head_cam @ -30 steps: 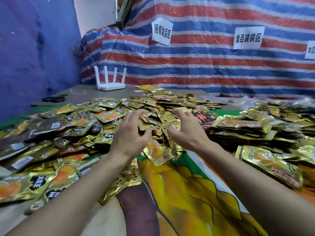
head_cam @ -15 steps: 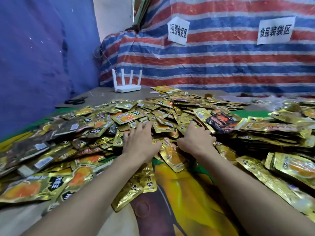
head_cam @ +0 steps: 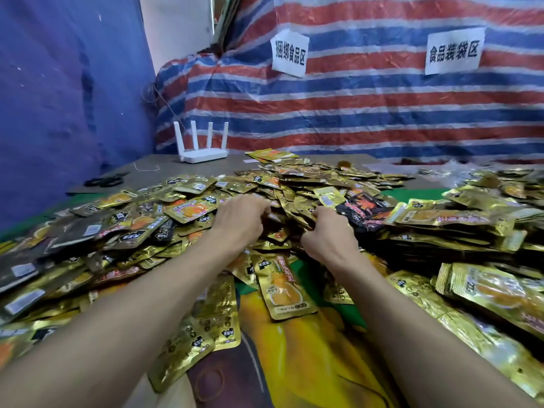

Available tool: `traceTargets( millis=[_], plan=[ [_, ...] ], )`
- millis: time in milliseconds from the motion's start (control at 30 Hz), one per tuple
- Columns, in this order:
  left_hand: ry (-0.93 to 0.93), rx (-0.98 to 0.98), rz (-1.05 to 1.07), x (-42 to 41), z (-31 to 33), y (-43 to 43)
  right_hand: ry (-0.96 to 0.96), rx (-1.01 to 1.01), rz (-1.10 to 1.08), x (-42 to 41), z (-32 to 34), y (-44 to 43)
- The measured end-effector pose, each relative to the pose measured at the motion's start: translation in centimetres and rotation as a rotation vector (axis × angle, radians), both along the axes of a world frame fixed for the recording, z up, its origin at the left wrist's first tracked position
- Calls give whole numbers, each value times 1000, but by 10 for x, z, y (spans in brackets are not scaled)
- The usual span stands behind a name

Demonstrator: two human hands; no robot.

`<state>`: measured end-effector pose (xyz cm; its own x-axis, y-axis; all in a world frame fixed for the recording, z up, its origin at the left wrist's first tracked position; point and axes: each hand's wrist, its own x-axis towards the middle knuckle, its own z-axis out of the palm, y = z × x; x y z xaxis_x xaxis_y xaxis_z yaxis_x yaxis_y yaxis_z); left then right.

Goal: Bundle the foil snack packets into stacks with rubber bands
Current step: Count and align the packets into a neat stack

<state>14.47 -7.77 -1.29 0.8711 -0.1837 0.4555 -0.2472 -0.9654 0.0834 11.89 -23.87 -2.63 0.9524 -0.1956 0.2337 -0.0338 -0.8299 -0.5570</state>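
Note:
A wide heap of gold foil snack packets (head_cam: 188, 210) covers the table from left to right. Both my hands are dug into its middle, side by side. My left hand (head_cam: 240, 220) has its fingers curled down into the packets, and my right hand (head_cam: 329, 235) is curled round packets at the heap's near edge. The fingertips of both are hidden among the foil. A single packet (head_cam: 284, 285) lies flat just in front of my wrists. A thin rubber band (head_cam: 209, 384) lies on the printed cloth between my forearms.
A white router (head_cam: 203, 154) stands at the back of the table, with black scissors (head_cam: 106, 181) to its left. Neater layers of packets (head_cam: 459, 228) are stacked at the right. A striped tarp (head_cam: 353, 113) with paper signs hangs behind.
Both hands have reached further into the heap. Their fingers, spread a second ago, have curled down among the packets. The view has moved closer and lower.

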Motion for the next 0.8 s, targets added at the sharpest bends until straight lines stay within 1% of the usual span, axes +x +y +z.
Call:
traceTargets(
  millis=[167,300,367,433,500,567,667,767,800],
  plan=[
    [-260,-125,-46,-7,6,13,-106,215,21,-2,-1,-5],
    [-366,-302,-7,-13,19,31,-214,285,20,0,-1,-5],
    [-346,-436,-21,-16,27,40,-283,324,16,1,-2,-4],
    [-303,-624,-58,-20,34,48,-360,449,64,0,0,-3],
    [-266,-818,-67,-25,38,54,-389,609,159,-3,1,0],
    [-192,-1027,-91,-31,36,57,-359,724,245,-4,2,5],
    [-54,-1363,-153,-37,28,56,-273,870,296,-6,-1,12],
    [7,-1662,-199,-44,20,53,-224,1032,303,-6,-4,18],
    [23,-1733,-215,-45,17,53,-215,1081,293,-5,-5,19]
  ],
)
